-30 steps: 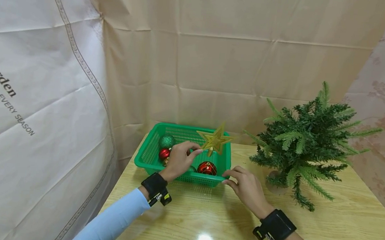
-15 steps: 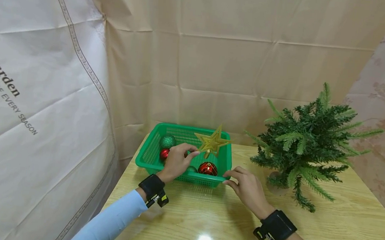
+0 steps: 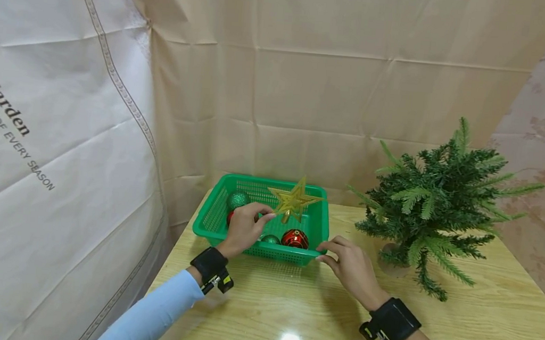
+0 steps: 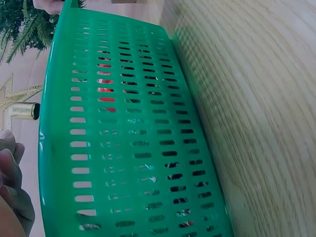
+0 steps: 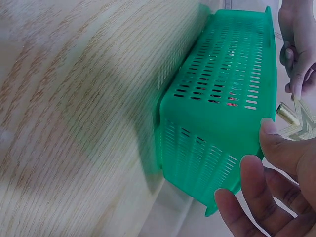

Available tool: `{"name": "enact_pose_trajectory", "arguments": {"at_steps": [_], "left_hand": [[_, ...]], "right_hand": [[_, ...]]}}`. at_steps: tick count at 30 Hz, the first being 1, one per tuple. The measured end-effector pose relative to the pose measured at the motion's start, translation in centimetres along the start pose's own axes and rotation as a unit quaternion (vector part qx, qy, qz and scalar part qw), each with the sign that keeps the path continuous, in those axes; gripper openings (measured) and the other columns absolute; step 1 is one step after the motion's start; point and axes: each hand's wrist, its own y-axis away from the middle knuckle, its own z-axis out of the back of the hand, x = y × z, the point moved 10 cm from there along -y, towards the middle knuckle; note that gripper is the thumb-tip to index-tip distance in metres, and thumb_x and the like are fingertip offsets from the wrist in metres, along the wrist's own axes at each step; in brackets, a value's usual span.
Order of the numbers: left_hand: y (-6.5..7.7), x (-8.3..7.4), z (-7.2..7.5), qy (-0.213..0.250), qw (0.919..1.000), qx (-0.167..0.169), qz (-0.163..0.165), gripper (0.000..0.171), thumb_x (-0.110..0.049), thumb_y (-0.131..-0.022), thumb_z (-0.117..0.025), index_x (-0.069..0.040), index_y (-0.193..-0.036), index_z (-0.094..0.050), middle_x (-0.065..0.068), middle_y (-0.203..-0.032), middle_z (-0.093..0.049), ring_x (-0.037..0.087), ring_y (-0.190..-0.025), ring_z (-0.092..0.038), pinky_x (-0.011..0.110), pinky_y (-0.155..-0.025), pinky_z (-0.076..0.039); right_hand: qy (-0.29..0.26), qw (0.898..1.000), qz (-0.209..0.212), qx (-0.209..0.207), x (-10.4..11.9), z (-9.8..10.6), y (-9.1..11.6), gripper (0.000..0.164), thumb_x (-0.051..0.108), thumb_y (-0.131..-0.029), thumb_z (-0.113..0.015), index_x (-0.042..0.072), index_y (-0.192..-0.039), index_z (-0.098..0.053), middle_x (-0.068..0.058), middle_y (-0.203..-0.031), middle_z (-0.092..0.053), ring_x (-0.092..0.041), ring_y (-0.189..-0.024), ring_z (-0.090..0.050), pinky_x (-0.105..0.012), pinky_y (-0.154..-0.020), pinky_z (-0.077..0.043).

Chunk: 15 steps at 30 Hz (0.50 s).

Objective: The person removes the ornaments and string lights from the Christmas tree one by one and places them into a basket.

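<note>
Over the green plastic basket (image 3: 258,250), my left hand (image 3: 244,227) pinches a gold star tree topper (image 3: 294,199) by its edge, between thumb and fingers. The star stands upright with its short tube (image 4: 23,110) at the bottom. My right hand (image 3: 350,269) holds the basket's near right corner, thumb on the near side and fingers along the right end. Inside the basket lie a patterned red bauble (image 3: 295,238), a glittery green bauble (image 3: 238,200) and another green one (image 3: 271,239). A further red bauble (image 3: 229,218) is mostly hidden behind the left hand.
A small artificial Christmas tree (image 3: 428,203) stands on the wooden table (image 3: 261,308), right of the basket. Beige cloth (image 3: 316,99) hangs behind, and a white printed cloth (image 3: 60,174) hangs on the left.
My left hand has drawn the star a little to the left and slightly down over the basket. The right hand stays at the basket's corner.
</note>
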Motion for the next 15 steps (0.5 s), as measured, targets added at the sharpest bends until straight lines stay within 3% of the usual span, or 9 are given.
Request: {"name": "enact_pose_trajectory", "arguments": {"at_steps": [15], "left_hand": [[0.84,0.83,0.85,-0.012,0.9999,-0.004,-0.007,0.01,-0.011,-0.096,-0.073,-0.006,-0.105,-0.076,0.006,-0.093,-0.071,0.007,-0.058,-0.037,0.031,-0.058,-0.034]], "right_hand": [[0.001,1.0,0.0,-0.004,-0.1,-0.08,0.05,0.019,0.016,-0.083,-0.087,0.017,-0.1,-0.079,0.002,-0.09,-0.065,-0.004,-0.064,-0.052,-0.022,-0.056,-0.043]]}}
